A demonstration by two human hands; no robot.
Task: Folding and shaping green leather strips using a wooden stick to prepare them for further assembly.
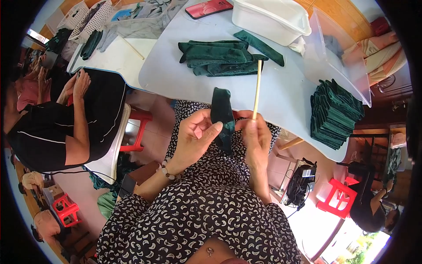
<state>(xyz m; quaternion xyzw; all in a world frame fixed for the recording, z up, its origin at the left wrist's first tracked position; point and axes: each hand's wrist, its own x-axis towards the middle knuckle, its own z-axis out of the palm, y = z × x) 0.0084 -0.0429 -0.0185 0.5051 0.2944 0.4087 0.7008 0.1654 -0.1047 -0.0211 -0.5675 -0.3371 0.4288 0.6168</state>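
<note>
My left hand (195,136) pinches a narrow strip of dark green velvet fabric (223,110) between thumb and fingers, held upright above my lap. Close beside it, my right hand (256,136) grips a thin pale wooden stick (258,88) that points up and away from me. The right fingertips come near the strip's right edge; whether they touch it I cannot tell. Beyond my hands, a loose pile of green velvet strips (215,55) lies on the table, with a single flat strip (259,47) at its upper right.
The pale table (162,66) also holds a stacked bundle of green velvet pieces (335,114), a white plastic bin (270,20), a clear bin (336,57) and a red phone (208,8). A co-worker in black (57,123) sits at left. Red stools (338,198) stand around.
</note>
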